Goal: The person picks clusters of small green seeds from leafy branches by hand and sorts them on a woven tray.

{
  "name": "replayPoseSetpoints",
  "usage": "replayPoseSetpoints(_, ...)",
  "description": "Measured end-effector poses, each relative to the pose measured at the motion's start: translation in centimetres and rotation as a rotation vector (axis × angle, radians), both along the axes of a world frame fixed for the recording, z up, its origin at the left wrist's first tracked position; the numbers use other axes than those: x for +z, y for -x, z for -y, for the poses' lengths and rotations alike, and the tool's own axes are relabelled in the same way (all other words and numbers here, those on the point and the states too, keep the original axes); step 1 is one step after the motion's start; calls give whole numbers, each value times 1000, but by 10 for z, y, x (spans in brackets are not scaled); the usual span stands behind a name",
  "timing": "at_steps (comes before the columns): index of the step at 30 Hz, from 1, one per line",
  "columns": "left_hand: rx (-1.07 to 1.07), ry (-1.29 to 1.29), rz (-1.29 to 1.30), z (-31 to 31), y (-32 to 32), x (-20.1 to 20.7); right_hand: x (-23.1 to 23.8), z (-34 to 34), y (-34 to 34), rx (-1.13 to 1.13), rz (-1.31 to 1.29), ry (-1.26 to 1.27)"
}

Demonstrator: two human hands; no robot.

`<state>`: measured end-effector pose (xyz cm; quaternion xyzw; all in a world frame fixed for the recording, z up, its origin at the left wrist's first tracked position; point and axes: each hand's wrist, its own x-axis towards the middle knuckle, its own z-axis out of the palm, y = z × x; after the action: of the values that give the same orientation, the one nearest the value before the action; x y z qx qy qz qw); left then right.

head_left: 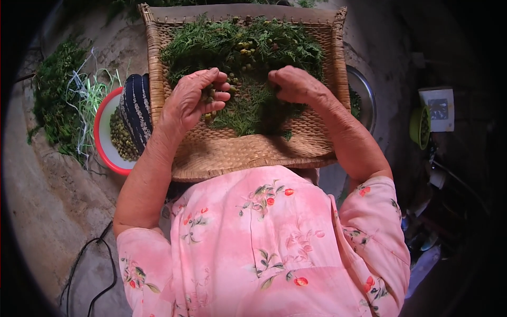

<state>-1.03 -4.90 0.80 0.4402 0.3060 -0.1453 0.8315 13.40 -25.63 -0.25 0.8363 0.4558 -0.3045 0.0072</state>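
Observation:
A woven wicker tray (216, 158) lies in front of me, holding a heap of feathery green conifer sprigs (195, 45). Small yellow-green seed cones (246, 48) show among the sprigs. Over the tray's left half, my left hand (196, 99) is curled with the palm turned inward, and several small green cones (209, 96) sit within its fingers. My right hand (297, 84) is closed in a pinch above the right side of the heap. Dark greenery lies below its fingertips; what they hold is hidden. Loose sprigs (248, 113) are spread between the hands.
Left of the tray stands a red-rimmed white bowl (108, 150) of green cones, partly covered by dark patterned cloth (136, 111). Farther left lie cut branches (55, 95) and pale plastic strings (92, 98). A metal basin (372, 103), a green bowl (420, 128) and a white box (446, 119) are right.

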Motion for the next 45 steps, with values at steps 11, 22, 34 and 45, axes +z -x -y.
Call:
replayPoseSetpoints(11, -21, 151, -10, 5, 2, 7, 41, -37, 24, -278, -860, -657)
replayPoseSetpoints(22, 60, 39, -7, -2, 1, 1, -8, -12, 49, 319, -73, 51)
replayPoseSetpoints(34, 73, 115, -23, 2, 2, 4, 45, -48, 34, -308, -886, -678)
replayPoseSetpoints(45, 465, 157, 56, -26, 4, 2, -25, -32, 92, 564, 146, -548)
